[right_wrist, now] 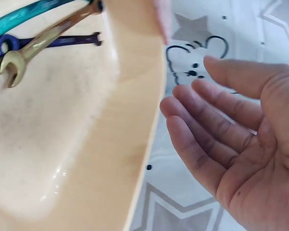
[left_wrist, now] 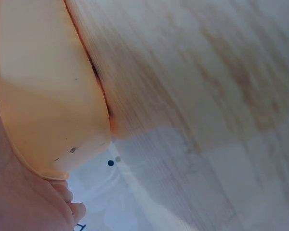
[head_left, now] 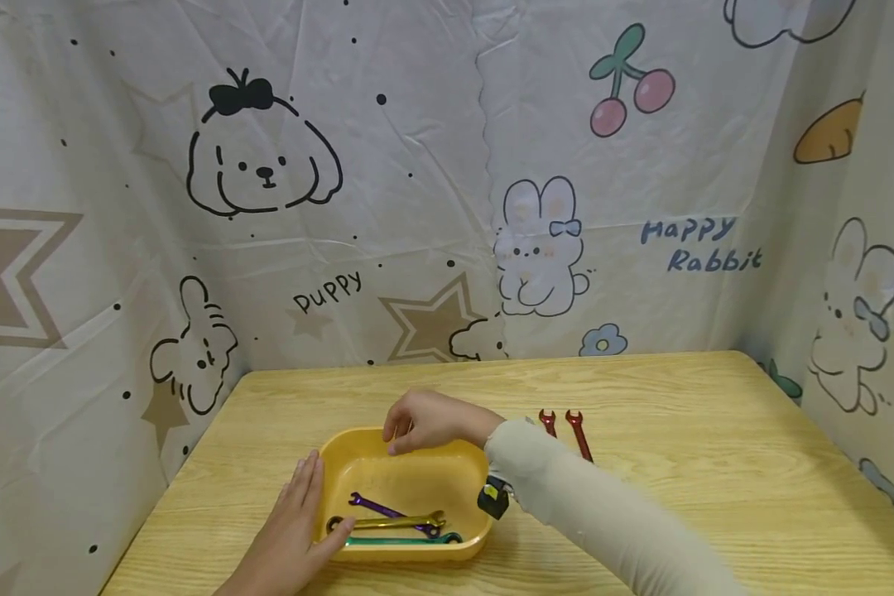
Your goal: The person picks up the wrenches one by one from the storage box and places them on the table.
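Note:
A yellow plastic basin (head_left: 410,553) sits on the table. Inside it lie a purple wrench (head_left: 376,503), a gold wrench (head_left: 395,522) and a green wrench (head_left: 398,540), the gold one crossing the purple. My left hand (head_left: 290,513) rests along the basin's left side with straight fingers, the thumb reaching over the rim. In the left wrist view its palm lies against the basin's edge. My right hand (head_left: 428,418) hovers at the basin's far rim, palm down. The right wrist view shows its fingers (right_wrist: 216,125) loosely bent, with nothing held.
Two red wrenches (head_left: 579,434) lie on the wooden table (head_left: 715,463) to the right of the basin, partly hidden behind the right sleeve (head_left: 588,505). A printed cloth (head_left: 417,165) with cartoon animals hangs around the table's back and sides.

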Tool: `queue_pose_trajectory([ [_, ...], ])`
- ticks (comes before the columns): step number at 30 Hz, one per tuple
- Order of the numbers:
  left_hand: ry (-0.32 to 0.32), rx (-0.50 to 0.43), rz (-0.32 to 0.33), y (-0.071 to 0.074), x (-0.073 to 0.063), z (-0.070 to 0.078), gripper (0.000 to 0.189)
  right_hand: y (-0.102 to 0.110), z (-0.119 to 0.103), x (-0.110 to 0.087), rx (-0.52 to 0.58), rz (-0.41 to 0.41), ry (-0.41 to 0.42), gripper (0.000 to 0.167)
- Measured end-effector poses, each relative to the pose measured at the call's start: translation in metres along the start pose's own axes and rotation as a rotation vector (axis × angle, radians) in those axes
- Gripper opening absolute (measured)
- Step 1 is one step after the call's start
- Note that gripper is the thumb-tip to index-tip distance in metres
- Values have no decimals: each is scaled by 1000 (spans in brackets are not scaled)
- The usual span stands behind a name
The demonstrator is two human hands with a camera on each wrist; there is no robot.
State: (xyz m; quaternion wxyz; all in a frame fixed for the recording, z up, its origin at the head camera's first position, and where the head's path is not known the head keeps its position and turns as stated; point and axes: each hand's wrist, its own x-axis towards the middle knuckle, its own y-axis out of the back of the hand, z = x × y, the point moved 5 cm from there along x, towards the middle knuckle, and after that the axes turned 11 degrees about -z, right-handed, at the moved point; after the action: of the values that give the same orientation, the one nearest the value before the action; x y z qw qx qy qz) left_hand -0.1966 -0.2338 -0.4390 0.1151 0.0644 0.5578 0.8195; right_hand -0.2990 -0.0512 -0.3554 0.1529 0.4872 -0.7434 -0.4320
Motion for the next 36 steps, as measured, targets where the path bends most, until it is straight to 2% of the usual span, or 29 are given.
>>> queue_pose_trajectory([
  [3, 7, -1, -6, 1, 0, 0, 92, -10, 1, 10, -35, -31, 10, 18],
  [14, 18, -15, -31, -1, -1, -1, 93, -45, 13, 31, 39, -125, -8, 22],
  [20, 4, 8, 1, 1, -2, -1, 92, -58, 17, 34, 127, -272, -42, 37],
  [25, 9, 5, 3, 1, -2, -1, 92, -64, 18, 33, 85, -356, -89, 33],
  [31, 9, 0, 11, 0, -2, -1, 93, -69, 24, 28, 167, -407, -165, 23],
  [36, 13, 3, 4, 0, -1, 0, 93, -71, 30, 27, 226, -405, -230, 19],
])
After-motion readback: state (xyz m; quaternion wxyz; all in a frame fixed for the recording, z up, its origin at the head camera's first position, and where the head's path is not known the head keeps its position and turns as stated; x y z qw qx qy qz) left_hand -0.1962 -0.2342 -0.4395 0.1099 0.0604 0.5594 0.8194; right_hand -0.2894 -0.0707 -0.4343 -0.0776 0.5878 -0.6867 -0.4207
